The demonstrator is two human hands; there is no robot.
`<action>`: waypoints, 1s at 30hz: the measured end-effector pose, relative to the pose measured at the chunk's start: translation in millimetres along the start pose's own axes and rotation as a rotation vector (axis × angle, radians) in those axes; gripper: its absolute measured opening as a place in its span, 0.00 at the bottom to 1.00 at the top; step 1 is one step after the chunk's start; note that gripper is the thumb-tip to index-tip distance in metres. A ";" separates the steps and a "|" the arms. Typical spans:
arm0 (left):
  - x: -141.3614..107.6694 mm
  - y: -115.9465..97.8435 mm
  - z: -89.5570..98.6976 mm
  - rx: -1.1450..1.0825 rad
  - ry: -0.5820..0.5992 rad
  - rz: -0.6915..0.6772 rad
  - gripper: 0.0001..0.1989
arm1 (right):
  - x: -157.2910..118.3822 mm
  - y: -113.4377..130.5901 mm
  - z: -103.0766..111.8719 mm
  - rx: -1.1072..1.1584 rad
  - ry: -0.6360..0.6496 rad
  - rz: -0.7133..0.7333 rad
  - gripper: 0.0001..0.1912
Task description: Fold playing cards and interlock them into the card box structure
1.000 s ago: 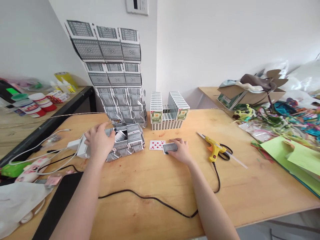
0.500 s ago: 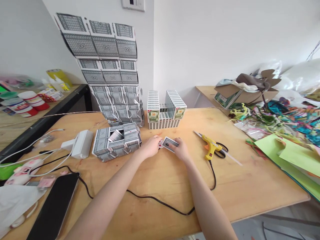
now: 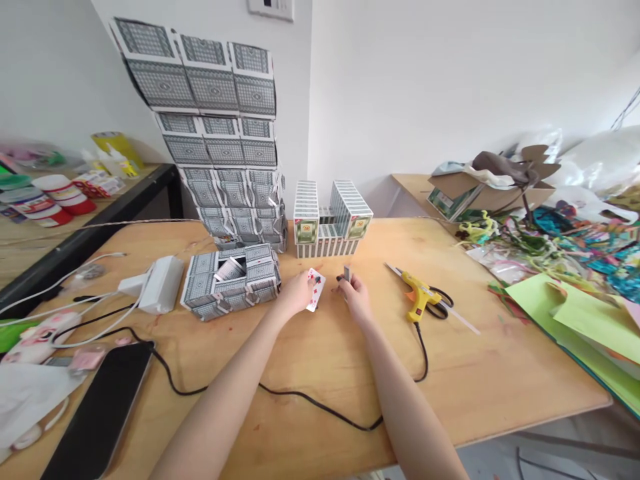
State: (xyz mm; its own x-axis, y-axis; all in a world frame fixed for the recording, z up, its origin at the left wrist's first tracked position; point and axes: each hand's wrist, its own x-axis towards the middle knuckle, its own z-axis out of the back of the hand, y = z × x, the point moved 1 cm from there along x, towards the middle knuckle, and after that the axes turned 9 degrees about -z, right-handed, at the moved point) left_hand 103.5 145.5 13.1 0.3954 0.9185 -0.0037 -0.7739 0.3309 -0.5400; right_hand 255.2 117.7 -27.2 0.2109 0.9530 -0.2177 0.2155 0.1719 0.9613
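Note:
My left hand point(image 3: 299, 292) grips a playing card point(image 3: 315, 291) whose white face with red diamonds is turned up. To its right, my right hand point(image 3: 353, 293) pinches another card point(image 3: 347, 273), seen nearly edge-on, with a grey back. The two hands are apart above the wooden table. Left of them lies a block built of folded grey-backed cards point(image 3: 233, 281), with an opening in its top and a loose card in it. Behind stands a tall stack of folded cards point(image 3: 215, 140). Green-and-white card boxes point(image 3: 327, 223) are stacked beyond my hands.
A yellow glue gun point(image 3: 419, 297) rests on black-handled scissors point(image 3: 441, 303) at the right, its black cord point(image 3: 310, 398) crossing the table. A white power adapter point(image 3: 163, 285) and a black phone point(image 3: 103, 413) are at left. Green paper point(image 3: 565, 313) and craft scraps lie far right.
My hands have moved apart. The card in my left hand now shows its diamond face, and the card in my right hand has turned from flat to nearly edge-on.

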 end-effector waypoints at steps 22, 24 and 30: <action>-39.6 28.4 -19.1 -0.871 -0.077 -0.016 0.12 | -15.3 -6.1 -21.6 -0.157 0.333 -0.035 0.23; -39.1 30.3 -19.1 -0.919 -0.028 -0.039 0.13 | -14.6 -6.1 -19.9 -0.178 0.339 -0.053 0.23; -38.2 36.0 -16.5 -0.986 -0.118 -0.029 0.19 | -10.5 -6.6 -17.0 -0.112 0.239 -0.114 0.17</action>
State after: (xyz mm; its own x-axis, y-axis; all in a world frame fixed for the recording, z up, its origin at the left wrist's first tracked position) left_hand 68.7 118.8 -20.1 0.3149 0.9461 0.0756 0.0141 0.0750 -0.9971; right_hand 235.3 110.8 -28.4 -0.0421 0.9554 -0.2924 0.1150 0.2954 0.9484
